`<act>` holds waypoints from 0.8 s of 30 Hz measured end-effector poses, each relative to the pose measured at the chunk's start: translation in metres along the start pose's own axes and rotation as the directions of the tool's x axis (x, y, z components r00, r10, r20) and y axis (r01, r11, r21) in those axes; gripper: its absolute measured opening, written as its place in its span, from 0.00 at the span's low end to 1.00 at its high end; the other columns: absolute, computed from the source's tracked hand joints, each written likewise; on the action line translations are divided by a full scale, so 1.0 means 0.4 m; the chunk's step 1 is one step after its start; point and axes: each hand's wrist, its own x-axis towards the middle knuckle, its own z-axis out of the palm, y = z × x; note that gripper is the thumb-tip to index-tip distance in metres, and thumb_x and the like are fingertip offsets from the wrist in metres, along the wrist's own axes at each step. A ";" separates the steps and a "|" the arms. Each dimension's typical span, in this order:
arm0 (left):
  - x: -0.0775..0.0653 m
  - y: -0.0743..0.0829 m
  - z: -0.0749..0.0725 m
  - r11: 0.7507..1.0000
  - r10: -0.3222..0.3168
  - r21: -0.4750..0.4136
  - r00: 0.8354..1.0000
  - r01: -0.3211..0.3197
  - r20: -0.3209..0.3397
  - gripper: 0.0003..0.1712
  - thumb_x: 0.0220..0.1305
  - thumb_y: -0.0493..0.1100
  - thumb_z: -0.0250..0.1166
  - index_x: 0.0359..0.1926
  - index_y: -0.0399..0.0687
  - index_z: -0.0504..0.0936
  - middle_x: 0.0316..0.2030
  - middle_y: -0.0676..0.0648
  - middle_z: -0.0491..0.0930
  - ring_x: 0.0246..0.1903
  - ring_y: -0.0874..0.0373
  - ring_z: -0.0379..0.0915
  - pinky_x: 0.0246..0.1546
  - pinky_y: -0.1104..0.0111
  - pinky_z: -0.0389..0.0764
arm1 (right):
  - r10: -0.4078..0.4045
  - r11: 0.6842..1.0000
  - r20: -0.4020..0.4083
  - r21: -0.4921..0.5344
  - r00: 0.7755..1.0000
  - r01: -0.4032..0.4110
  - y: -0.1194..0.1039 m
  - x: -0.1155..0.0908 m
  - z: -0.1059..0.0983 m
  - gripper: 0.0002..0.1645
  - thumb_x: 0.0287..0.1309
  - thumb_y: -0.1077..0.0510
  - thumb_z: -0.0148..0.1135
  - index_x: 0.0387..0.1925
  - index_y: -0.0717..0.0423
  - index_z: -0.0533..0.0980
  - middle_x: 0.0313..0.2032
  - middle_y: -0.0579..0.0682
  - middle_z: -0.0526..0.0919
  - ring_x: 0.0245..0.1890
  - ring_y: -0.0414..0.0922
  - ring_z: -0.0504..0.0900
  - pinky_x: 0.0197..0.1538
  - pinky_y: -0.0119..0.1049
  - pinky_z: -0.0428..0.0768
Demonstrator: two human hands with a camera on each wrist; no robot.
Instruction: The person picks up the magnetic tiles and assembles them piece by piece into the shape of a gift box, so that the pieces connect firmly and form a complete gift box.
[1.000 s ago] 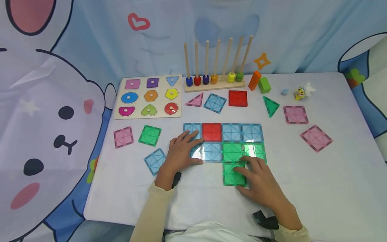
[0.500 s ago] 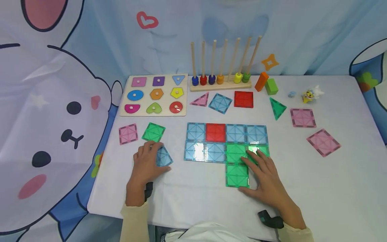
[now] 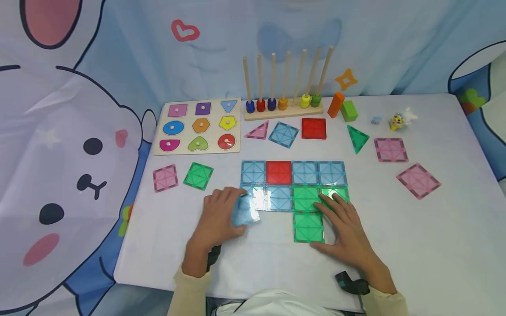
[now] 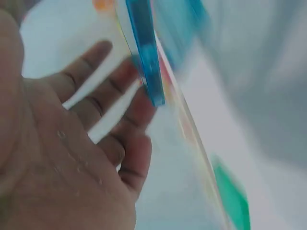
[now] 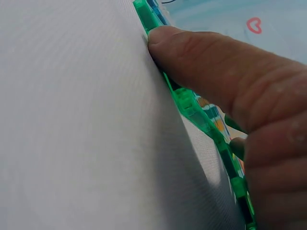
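Observation:
My left hand (image 3: 216, 219) pinches a clear blue square magnetic tile (image 3: 244, 211) between fingertips and thumb. In the left wrist view the blue tile (image 4: 149, 57) is seen edge-on at the fingertips. It overlaps the lower left corner of a flat group of joined tiles: blue ones (image 3: 278, 198), one red (image 3: 278, 172) and green ones (image 3: 305, 198). My right hand (image 3: 344, 228) lies spread over the green part, fingertips on the tiles. Its thumb (image 5: 177, 45) touches the edge of the lowest green tile (image 3: 308, 227).
Loose pink (image 3: 165, 178) and green (image 3: 198, 176) squares lie to the left, pink squares (image 3: 418, 181) to the right. Behind stand a shape puzzle board (image 3: 158, 147) and a wooden peg stand (image 3: 261, 115). A red tile (image 3: 314, 128), small blocks (image 3: 348, 111) and a bee figure (image 3: 396, 121) lie toward the back.
My left hand left the tile group, took the loose blue square from the left and carried it right to the group's corner. The right hand stays over the green tiles, its fingers more spread.

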 end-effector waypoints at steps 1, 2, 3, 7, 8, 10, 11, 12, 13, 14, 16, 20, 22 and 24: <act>0.009 0.027 0.012 0.998 0.065 0.002 0.998 -0.065 0.019 0.48 0.36 0.56 0.76 0.61 0.61 0.65 0.55 0.55 0.68 0.51 0.56 0.60 0.45 0.57 0.64 | 0.004 1.000 -0.001 0.002 1.000 -0.004 0.000 0.001 -0.001 0.63 0.27 0.28 0.73 0.68 0.44 0.63 0.70 0.50 0.58 0.71 0.57 0.49 0.68 0.58 0.46; 0.017 0.053 0.025 0.992 0.124 -0.003 0.991 -0.124 0.044 0.47 0.37 0.56 0.75 0.61 0.62 0.65 0.54 0.56 0.68 0.51 0.57 0.60 0.45 0.58 0.64 | 0.008 1.000 0.000 0.003 1.000 -0.008 0.000 0.001 -0.002 0.63 0.27 0.28 0.73 0.68 0.44 0.63 0.70 0.49 0.58 0.71 0.57 0.48 0.68 0.58 0.46; 0.024 0.076 0.039 0.985 0.174 -0.004 0.982 -0.174 0.071 0.46 0.39 0.57 0.75 0.61 0.63 0.65 0.54 0.57 0.67 0.51 0.58 0.59 0.45 0.59 0.64 | 0.011 1.000 0.000 0.008 1.000 -0.011 0.000 0.001 -0.002 0.62 0.27 0.28 0.73 0.68 0.44 0.63 0.70 0.49 0.58 0.71 0.56 0.48 0.68 0.58 0.46; 0.035 0.140 0.083 0.965 0.255 0.019 0.955 -0.261 0.150 0.45 0.41 0.58 0.74 0.62 0.63 0.65 0.53 0.58 0.67 0.49 0.59 0.59 0.43 0.62 0.64 | 0.020 1.000 0.009 0.017 1.000 -0.021 -0.002 0.000 -0.005 0.62 0.28 0.28 0.73 0.67 0.44 0.64 0.70 0.49 0.58 0.71 0.56 0.48 0.68 0.57 0.45; 0.036 0.147 0.091 0.964 0.257 0.028 0.953 -0.265 0.158 0.45 0.41 0.58 0.74 0.62 0.64 0.65 0.53 0.59 0.68 0.49 0.59 0.59 0.43 0.62 0.64 | 0.023 1.000 0.012 0.014 1.000 -0.023 -0.002 0.000 -0.006 0.61 0.28 0.27 0.73 0.67 0.44 0.63 0.70 0.48 0.58 0.71 0.56 0.48 0.69 0.57 0.45; 0.038 0.154 0.102 0.963 0.258 0.040 0.953 -0.268 0.160 0.46 0.40 0.59 0.74 0.62 0.64 0.65 0.53 0.59 0.67 0.49 0.60 0.59 0.42 0.63 0.64 | 0.022 1.000 0.007 0.014 1.000 -0.022 -0.002 0.001 -0.006 0.61 0.28 0.28 0.73 0.67 0.43 0.64 0.70 0.48 0.58 0.71 0.56 0.48 0.68 0.58 0.46; 0.038 0.153 0.106 0.962 0.260 0.043 0.953 -0.270 0.156 0.47 0.40 0.59 0.75 0.63 0.64 0.65 0.53 0.59 0.67 0.50 0.60 0.59 0.43 0.63 0.64 | 0.021 1.000 0.003 0.014 1.000 -0.021 -0.002 0.003 -0.006 0.62 0.27 0.28 0.74 0.67 0.43 0.64 0.70 0.48 0.58 0.71 0.56 0.48 0.68 0.58 0.46; 0.040 0.151 0.108 0.961 0.263 0.043 0.953 -0.272 0.149 0.47 0.40 0.61 0.75 0.63 0.64 0.64 0.54 0.59 0.67 0.51 0.60 0.59 0.43 0.63 0.64 | 0.018 1.000 -0.002 0.015 1.000 -0.018 -0.002 0.004 -0.006 0.62 0.27 0.29 0.74 0.67 0.43 0.64 0.70 0.48 0.59 0.71 0.56 0.49 0.68 0.58 0.46; 0.041 0.147 0.109 0.962 0.264 0.034 0.954 -0.271 0.142 0.48 0.40 0.62 0.75 0.64 0.65 0.64 0.56 0.58 0.66 0.52 0.59 0.59 0.44 0.62 0.64 | 0.017 1.000 -0.006 0.018 1.000 -0.017 -0.002 0.005 -0.006 0.62 0.26 0.29 0.74 0.67 0.43 0.64 0.70 0.49 0.59 0.71 0.57 0.49 0.68 0.58 0.46; 0.044 0.142 0.110 0.963 0.263 0.028 0.956 -0.269 0.129 0.49 0.41 0.63 0.74 0.65 0.65 0.63 0.58 0.58 0.65 0.54 0.59 0.58 0.46 0.61 0.64 | 0.015 1.000 -0.010 0.022 1.000 -0.015 -0.002 0.006 -0.006 0.62 0.26 0.29 0.75 0.67 0.44 0.64 0.70 0.49 0.59 0.71 0.57 0.49 0.68 0.58 0.46; 0.050 0.126 0.108 0.969 0.244 0.019 0.964 -0.248 0.100 0.50 0.42 0.66 0.72 0.66 0.65 0.63 0.62 0.57 0.62 0.58 0.58 0.57 0.48 0.59 0.64 | 0.015 0.999 -0.011 0.030 1.000 -0.015 -0.002 0.007 -0.005 0.63 0.25 0.29 0.75 0.67 0.44 0.64 0.70 0.49 0.59 0.71 0.57 0.49 0.68 0.59 0.46; 0.060 0.073 0.100 0.988 0.148 0.039 0.987 -0.150 0.055 0.49 0.46 0.69 0.68 0.69 0.65 0.61 0.70 0.55 0.55 0.66 0.53 0.51 0.53 0.54 0.64 | 0.020 1.000 0.011 0.007 1.000 -0.020 -0.003 0.008 -0.001 0.62 0.26 0.26 0.73 0.67 0.43 0.64 0.71 0.48 0.57 0.71 0.56 0.48 0.68 0.58 0.45; 0.061 0.048 0.094 0.992 0.112 0.049 0.992 -0.115 0.057 0.47 0.49 0.68 0.67 0.69 0.66 0.62 0.71 0.55 0.53 0.67 0.52 0.49 0.54 0.52 0.63 | 0.027 1.000 0.030 -0.012 0.999 -0.026 -0.004 0.006 -0.001 0.61 0.27 0.25 0.71 0.67 0.41 0.65 0.71 0.47 0.56 0.71 0.56 0.47 0.68 0.57 0.45; 0.055 0.034 0.086 0.993 0.095 0.061 0.993 -0.099 0.066 0.44 0.49 0.67 0.67 0.67 0.67 0.64 0.70 0.56 0.56 0.67 0.52 0.50 0.54 0.50 0.62 | 0.034 0.999 0.052 -0.033 0.998 -0.032 -0.011 0.002 -0.007 0.60 0.28 0.24 0.71 0.66 0.40 0.65 0.71 0.46 0.56 0.71 0.55 0.47 0.69 0.56 0.45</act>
